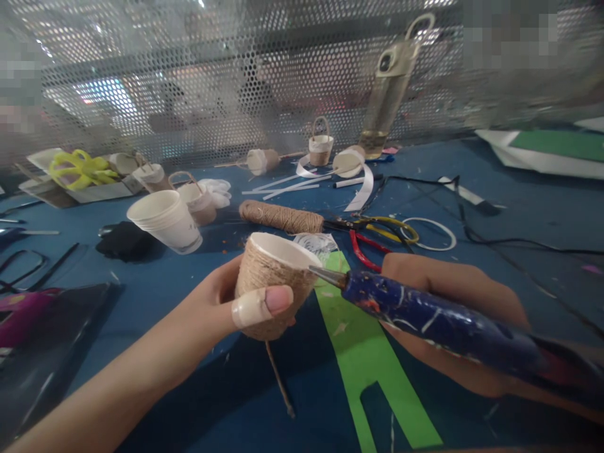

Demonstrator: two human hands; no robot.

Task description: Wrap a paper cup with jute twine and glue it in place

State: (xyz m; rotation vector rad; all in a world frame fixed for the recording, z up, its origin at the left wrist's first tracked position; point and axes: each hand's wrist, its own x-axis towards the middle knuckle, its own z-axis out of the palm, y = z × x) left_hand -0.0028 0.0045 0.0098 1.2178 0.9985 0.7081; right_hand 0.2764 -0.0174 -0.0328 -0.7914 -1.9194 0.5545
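Observation:
Wrapped round a paper cup [257, 267] coiled in brown twine is my left hand [245, 302], with a bandage-like strip on its thumb. The cup tilts, its white inside showing, and a loose twine end [279, 380] hangs below. My right hand [453, 302] grips a dark blue hot glue gun [406, 308] marked with dried glue strings. Its metal nozzle [328, 275] is at the cup's right rim; whether they touch I cannot tell. Beneath lies a green paper strip [365, 352]. A twine roll [280, 217] and scissors [370, 248] with red and yellow handles lie behind the cup.
Stacked paper cups [165, 220] stand left of the held cup. Small twine-wrapped baskets [321, 148] are at the back, near a tall bottle [389, 94]. A black cable [465, 223] crosses the right side. Perforated metal panels [207, 94] border the blue table [189, 402].

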